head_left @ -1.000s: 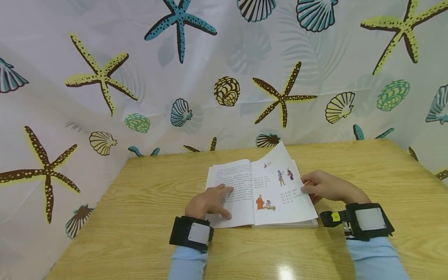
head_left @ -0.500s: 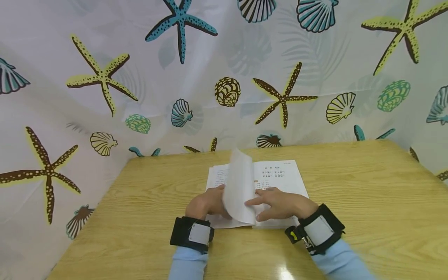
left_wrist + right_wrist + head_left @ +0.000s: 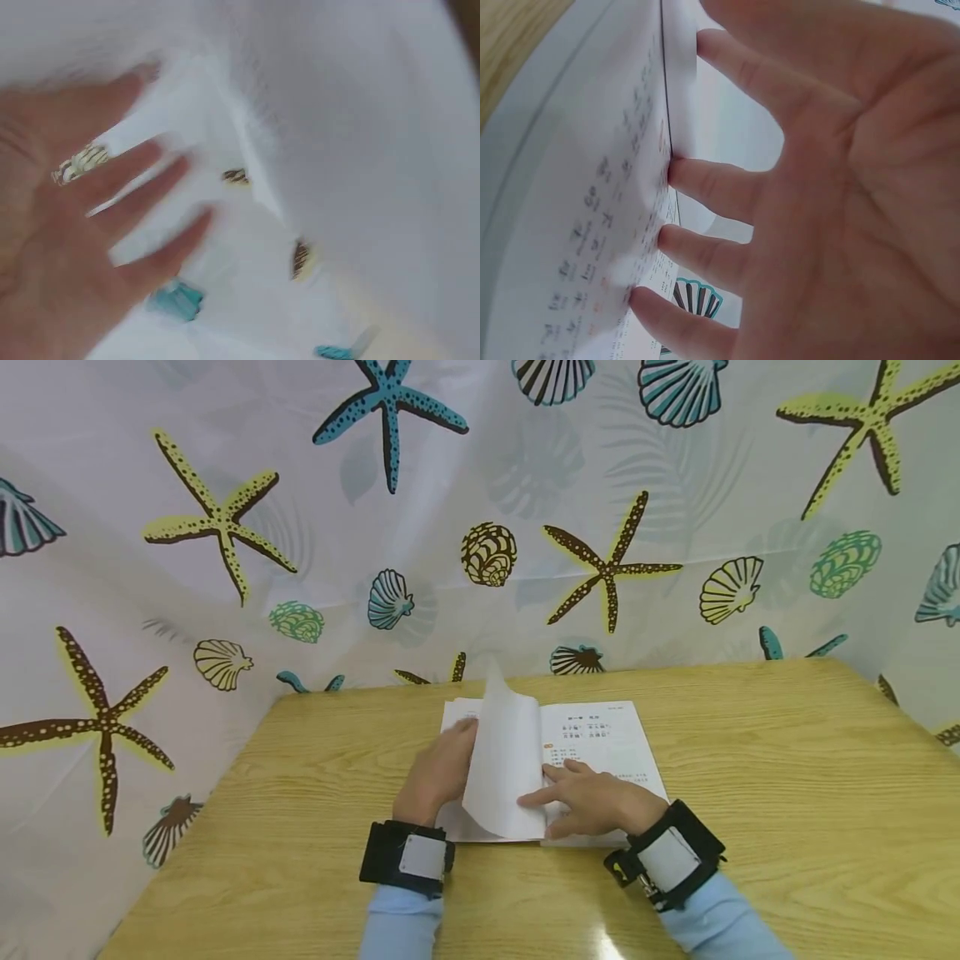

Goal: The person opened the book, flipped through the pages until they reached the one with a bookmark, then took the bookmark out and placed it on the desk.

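An open book lies on the table, with one page standing up and curving over to the left. My right hand spreads its fingers near the spine, a fingertip touching the raised page and others resting on the right-hand page. In the right wrist view the right fingers look straight, tips against the printed paper. My left hand is at the left of the raised page, which partly hides its fingers in the head view. The left wrist view shows those fingers apart and extended, blurred, with nothing held.
The book lies on a wooden table. Behind and beside the table hangs a white cloth printed with starfish and shells. Black straps with pale plates sit on both wrists.
The right hand swept from the book's right edge to the spine, turning a page leftward. The left hand then lifted off the left page and shifted forward, beside the raised page.
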{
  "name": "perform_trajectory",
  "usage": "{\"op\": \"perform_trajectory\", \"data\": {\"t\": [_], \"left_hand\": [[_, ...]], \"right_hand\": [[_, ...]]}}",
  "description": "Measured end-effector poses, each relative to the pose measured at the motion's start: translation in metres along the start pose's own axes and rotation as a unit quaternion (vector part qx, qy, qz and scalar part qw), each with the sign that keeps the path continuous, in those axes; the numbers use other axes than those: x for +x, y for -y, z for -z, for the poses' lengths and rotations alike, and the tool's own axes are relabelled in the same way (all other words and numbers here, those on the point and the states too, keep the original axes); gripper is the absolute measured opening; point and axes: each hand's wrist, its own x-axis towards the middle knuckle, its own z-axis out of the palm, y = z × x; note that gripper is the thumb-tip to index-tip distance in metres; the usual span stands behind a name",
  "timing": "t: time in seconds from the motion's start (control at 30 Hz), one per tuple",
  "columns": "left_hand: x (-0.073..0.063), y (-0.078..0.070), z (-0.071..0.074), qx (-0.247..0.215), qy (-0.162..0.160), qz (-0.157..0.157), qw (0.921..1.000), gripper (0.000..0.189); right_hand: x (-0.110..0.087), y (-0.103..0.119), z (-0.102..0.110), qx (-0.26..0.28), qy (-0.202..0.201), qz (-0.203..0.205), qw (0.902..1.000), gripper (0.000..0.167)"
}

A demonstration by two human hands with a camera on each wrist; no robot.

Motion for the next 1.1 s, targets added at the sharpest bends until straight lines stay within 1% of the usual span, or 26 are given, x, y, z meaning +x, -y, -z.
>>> {"op": "perform_trajectory", "data": {"t": [0.03,0.07,0.1,0.13,0.17,0.2,0.23,0.27,0.3,0.33,0.37,0.4,0.43,0.47,0.5,0.53,0.7,0.8,0.87,0.97,1.1], "left_hand": [[0.001,0.0,0.003,0.011,-0.042,-0.018,0.9989,0.035],[0.002,-0.002,0.007,0.019,-0.077,-0.025,0.9965,0.04],[0.002,-0.003,0.01,0.025,-0.1,-0.028,0.9943,0.043],[0.002,-0.004,0.012,0.023,-0.105,-0.03,0.9938,0.043],[0.002,-0.005,0.013,0.017,-0.096,-0.031,0.9947,0.042],[0.002,-0.006,0.012,0.014,-0.075,-0.029,0.9967,0.042],[0.003,-0.006,0.01,0.012,-0.041,-0.023,0.9988,0.042],[0.003,-0.007,0.008,0.01,0.001,-0.013,0.9999,0.045],[0.004,-0.008,0.004,0.007,0.047,0.004,0.9989,0.049],[0.004,-0.008,0.001,0.005,0.093,0.023,0.9954,0.055],[0.004,-0.009,-0.003,0.005,0.132,0.044,0.9903,0.062],[0.005,-0.01,-0.006,0.008,0.164,0.065,0.9843,0.068],[0.004,-0.011,-0.008,0.008,0.187,0.086,0.9785,0.074],[0.004,-0.011,-0.01,0.011,0.202,0.101,0.9741,0.078],[0.004,-0.011,-0.012,0.016,0.209,0.111,0.9715,0.08],[0.004,-0.012,-0.012,0.018,0.21,0.116,0.9707,0.082],[0.004,-0.013,-0.012,0.021,0.206,0.121,0.9707,0.083],[0.003,-0.013,-0.012,0.019,0.208,0.122,0.9704,0.083],[0.003,-0.013,-0.013,0.014,0.207,0.122,0.9705,0.083],[0.003,-0.012,-0.013,0.01,0.204,0.123,0.9711,0.083],[0.002,-0.011,-0.012,0.011,0.202,0.122,0.9717,0.083]], "right_hand": [[0.0,0.0,0.0,0.0,0.0,0.002,1.0,0.045],[0.001,0.0,0.0,0.0,-0.001,0.003,1.0,0.045],[0.001,0.0,0.0,0.001,-0.001,0.003,1.0,0.045],[0.002,0.001,0.0,-0.001,-0.001,0.003,1.0,0.045],[0.002,0.001,0.0,-0.001,-0.001,0.002,1.0,0.044],[0.002,0.001,-0.001,-0.002,0.0,0.002,1.0,0.044],[0.002,0.001,-0.001,-0.003,0.0,0.001,1.0,0.044],[0.002,0.001,-0.001,-0.003,0.002,0.0,1.0,0.044],[0.001,0.001,0.0,-0.003,0.003,-0.002,1.0,0.044],[0.001,0.0,0.0,-0.005,0.003,-0.002,1.0,0.044],[0.0,0.0,0.0,-0.006,0.003,-0.002,1.0,0.044],[0.0,0.0,0.0,-0.008,0.003,-0.002,1.0,0.044],[0.0,0.0,0.0,-0.009,0.003,-0.002,1.0,0.044],[0.0,0.0,0.0,-0.011,0.002,-0.003,0.9999,0.044],[0.0,0.0,0.0,-0.011,0.002,-0.004,0.9999,0.044],[0.001,0.0,0.0,-0.013,0.001,-0.004,0.9999,0.044],[0.001,-0.001,0.001,-0.013,-0.001,-0.008,0.9999,0.044],[0.001,-0.004,0.002,-0.008,-0.007,-0.023,0.9997,0.045],[0.001,-0.008,0.002,-0.008,-0.015,-0.041,0.999,0.048],[0.0,-0.017,0.005,-0.027,-0.026,-0.075,0.9964,0.052],[-0.006,-0.037,0.01,-0.048,-0.039,-0.122,0.9906,0.055]]}}
